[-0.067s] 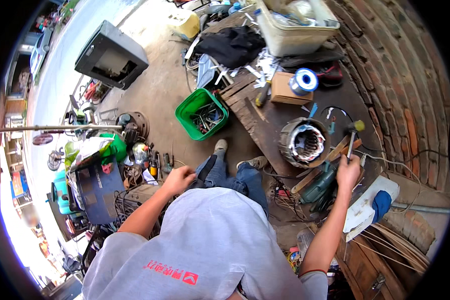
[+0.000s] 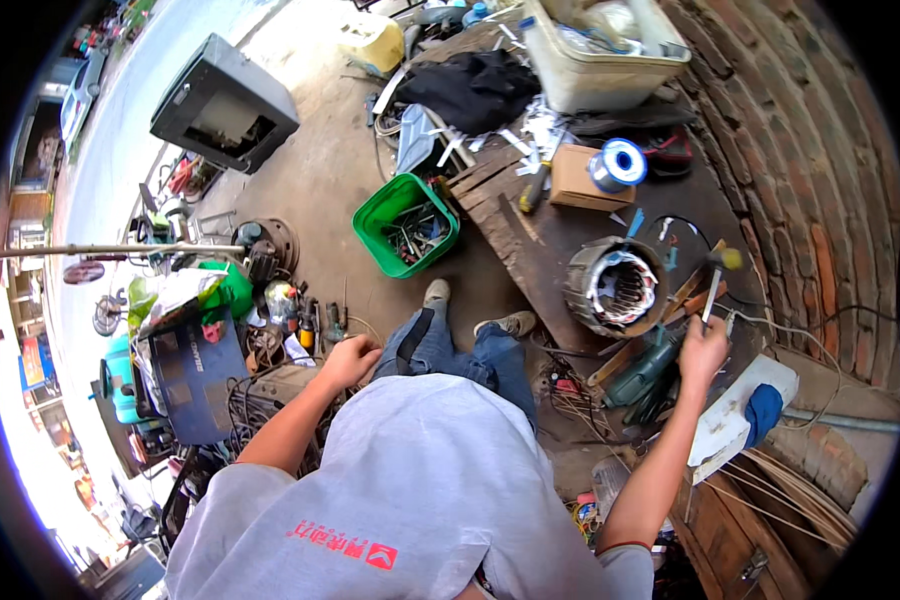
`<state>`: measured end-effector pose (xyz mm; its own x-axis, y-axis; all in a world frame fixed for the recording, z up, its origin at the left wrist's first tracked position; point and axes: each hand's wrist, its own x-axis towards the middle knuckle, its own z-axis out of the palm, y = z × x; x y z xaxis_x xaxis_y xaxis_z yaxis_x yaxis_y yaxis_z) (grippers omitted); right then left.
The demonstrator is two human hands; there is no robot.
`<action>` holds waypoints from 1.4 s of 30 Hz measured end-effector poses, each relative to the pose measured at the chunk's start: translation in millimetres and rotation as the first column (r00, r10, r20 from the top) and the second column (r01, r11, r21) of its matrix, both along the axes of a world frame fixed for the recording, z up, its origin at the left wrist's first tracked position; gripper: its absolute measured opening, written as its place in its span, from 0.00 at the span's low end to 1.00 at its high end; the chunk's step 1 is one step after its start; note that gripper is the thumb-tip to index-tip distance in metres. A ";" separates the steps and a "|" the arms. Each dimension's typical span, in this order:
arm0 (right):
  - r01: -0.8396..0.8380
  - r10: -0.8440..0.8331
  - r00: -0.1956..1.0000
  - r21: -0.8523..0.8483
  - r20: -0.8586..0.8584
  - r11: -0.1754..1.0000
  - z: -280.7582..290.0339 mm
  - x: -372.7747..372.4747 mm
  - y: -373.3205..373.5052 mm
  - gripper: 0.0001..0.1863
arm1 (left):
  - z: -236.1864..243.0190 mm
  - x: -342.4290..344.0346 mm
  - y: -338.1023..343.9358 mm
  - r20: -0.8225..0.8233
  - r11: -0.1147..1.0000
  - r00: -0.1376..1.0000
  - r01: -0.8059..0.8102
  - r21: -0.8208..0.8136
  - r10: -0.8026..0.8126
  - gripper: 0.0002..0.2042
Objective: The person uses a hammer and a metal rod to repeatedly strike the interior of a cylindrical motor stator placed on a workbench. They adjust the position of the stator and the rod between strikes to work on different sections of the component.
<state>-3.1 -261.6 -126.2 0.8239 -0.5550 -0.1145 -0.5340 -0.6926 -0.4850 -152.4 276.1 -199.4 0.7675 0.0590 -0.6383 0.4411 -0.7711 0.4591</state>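
My right hand (image 2: pixel 703 350) is closed on a hammer with a metal shaft (image 2: pixel 711 295) and yellow head (image 2: pixel 727 256), held at the right of the bench beside a cylindrical metal motor stator (image 2: pixel 583 295) with a ring of windings inside. A green power tool (image 2: pixel 632 377) and wooden sticks lie just below the stator, near that hand. My left hand (image 2: pixel 354 357) hangs near my left thigh with its fingers curled and nothing visible in them.
A green bucket of tools (image 2: pixel 372 225) stands on the floor beside the wooden bench (image 2: pixel 510 240). The bench bears a cardboard box (image 2: pixel 570 180), solder spool (image 2: pixel 618 165) and plastic bin (image 2: pixel 600 85). A brick wall (image 2: pixel 800 200) borders it. Clutter and a dark metal cabinet (image 2: pixel 195 105) are at left.
My right hand and the hammer have shifted slightly right and down. My left hand has moved slightly to the left.
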 end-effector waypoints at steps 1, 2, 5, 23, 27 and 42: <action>-0.084 0.101 0.965 -0.080 0.242 0.993 -35.4 -21.2 -38.1 0.15 | -23.1 -22.7 29.2 -0.069 0.997 0.996 -0.059 0.042 0.062 0.15; 0.095 -0.149 0.978 0.318 0.148 0.943 12.4 -20.0 5.6 0.13 | -46.3 -57.0 56.9 -0.142 0.985 0.978 -0.138 0.105 0.153 0.15; 0.096 -0.252 0.844 0.328 0.473 0.940 39.0 -66.6 42.3 0.13 | -86.4 -124.4 121.3 -0.366 0.971 0.907 -0.150 0.184 0.209 0.15; 0.018 0.016 0.931 0.090 -0.364 0.996 -6.1 -301.3 329.8 0.24 | -110.3 -118.8 278.5 -0.259 0.934 0.906 -0.355 -0.038 0.334 0.12; -0.351 0.326 0.812 0.041 -0.484 0.935 7.7 -268.7 409.7 0.17 | -14.0 15.7 200.3 -0.488 0.801 0.865 -0.372 -0.469 0.116 0.20; 0.100 0.076 0.961 0.590 -0.265 0.801 34.2 -399.6 444.9 0.22 | 64.2 19.3 33.3 -0.570 0.761 0.676 -0.019 -0.648 -0.468 0.16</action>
<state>-402.7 183.3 -92.0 0.7073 -0.3143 -0.6332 -0.7069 -0.3071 -0.6372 -133.1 309.4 -135.2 0.0472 -0.6006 -0.7982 0.6509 -0.5877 0.4806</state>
